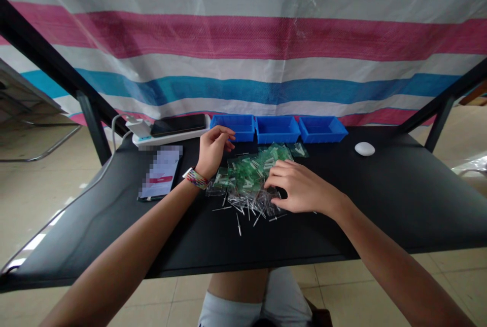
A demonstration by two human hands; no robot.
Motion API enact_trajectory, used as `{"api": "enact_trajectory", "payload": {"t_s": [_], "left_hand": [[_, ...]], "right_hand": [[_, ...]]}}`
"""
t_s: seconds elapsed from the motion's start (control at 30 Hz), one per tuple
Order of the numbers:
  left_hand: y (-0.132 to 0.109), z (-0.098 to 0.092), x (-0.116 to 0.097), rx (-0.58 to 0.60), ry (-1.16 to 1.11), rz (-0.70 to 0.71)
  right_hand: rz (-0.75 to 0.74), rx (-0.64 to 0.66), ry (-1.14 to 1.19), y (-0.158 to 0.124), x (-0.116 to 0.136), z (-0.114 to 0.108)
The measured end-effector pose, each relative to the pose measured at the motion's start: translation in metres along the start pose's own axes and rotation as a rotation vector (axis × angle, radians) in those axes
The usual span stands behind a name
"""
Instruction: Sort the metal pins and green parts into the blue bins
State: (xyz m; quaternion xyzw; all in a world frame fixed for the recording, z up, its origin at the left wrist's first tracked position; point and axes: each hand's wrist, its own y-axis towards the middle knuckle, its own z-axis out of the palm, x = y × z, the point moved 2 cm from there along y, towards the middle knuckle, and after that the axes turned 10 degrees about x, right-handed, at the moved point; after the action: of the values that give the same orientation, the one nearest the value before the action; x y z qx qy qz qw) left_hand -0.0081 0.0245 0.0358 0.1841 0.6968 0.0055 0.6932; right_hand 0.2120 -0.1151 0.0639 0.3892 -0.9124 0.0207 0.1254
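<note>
A heap of small green plastic packets (249,171), each with pale slim pieces inside, lies mid-table. At its near edge are loose silvery pins that look like blind rivets (239,224), mixed with clear plastic bags (243,199). My right hand (300,185) reaches over the right side of the heap, thumb and fingers curved but apart, the fingertips at the packets and clear bags. Nothing shows in its grasp. My left hand (215,149), with a woven bracelet at the wrist, hovers by the heap's far left, fingers loosely bent and apart, in front of the left blue bin (243,126).
Beside that bin stand a middle blue bin (277,129) and a right blue bin (323,129). A dark phone (178,124) rests on a white power strip (171,139) with a cable. A lit phone (162,172) lies left; a white mouse (364,149) sits right. Striped sheeting (243,38) hangs behind.
</note>
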Motion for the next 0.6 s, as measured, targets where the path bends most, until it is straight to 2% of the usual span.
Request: {"api": "enact_trajectory", "payload": {"t_s": [0.17, 0.3, 0.37, 0.5, 0.6], "left_hand": [[-0.001, 0.002, 0.000, 0.017, 0.007, 0.012], [-0.001, 0.003, -0.001, 0.024, 0.019, 0.021], [-0.002, 0.004, -0.002, 0.044, 0.004, 0.012], [-0.005, 0.006, -0.005, 0.111, -0.057, -0.014], [-0.009, 0.011, -0.011, 0.236, -0.054, -0.011]], "right_hand": [[-0.021, 0.001, -0.039, 0.003, 0.000, 0.003], [-0.019, -0.108, 0.014, 0.002, -0.008, -0.001], [0.015, -0.202, 0.144, 0.002, -0.016, -0.003], [0.164, -0.352, 0.554, 0.004, -0.036, 0.000], [0.273, -0.423, 0.824, 0.007, -0.048, 0.008]]}}
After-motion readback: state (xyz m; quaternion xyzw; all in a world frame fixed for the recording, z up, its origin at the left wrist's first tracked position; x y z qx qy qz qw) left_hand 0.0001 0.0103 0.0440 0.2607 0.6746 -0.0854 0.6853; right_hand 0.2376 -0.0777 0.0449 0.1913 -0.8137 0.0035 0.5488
